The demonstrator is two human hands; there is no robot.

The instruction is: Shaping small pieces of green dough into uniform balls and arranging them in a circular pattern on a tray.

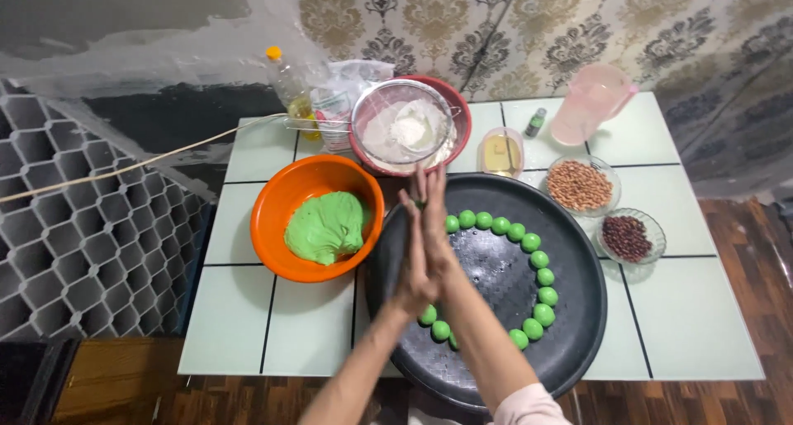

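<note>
My left hand and my right hand are pressed flat palm to palm above the left part of a large round black tray. A small bit of green dough peeks out between the fingers. Several small green dough balls lie in an arc along the tray's inner rim. Left of the tray stands an orange bowl holding a lump of green dough.
A red bowl with a sieve of white flour stands behind the tray, beside an oil bottle and a bag. To the right are a pink jug, a small bottle, a dish of oil, and glass bowls of peanuts and red beans.
</note>
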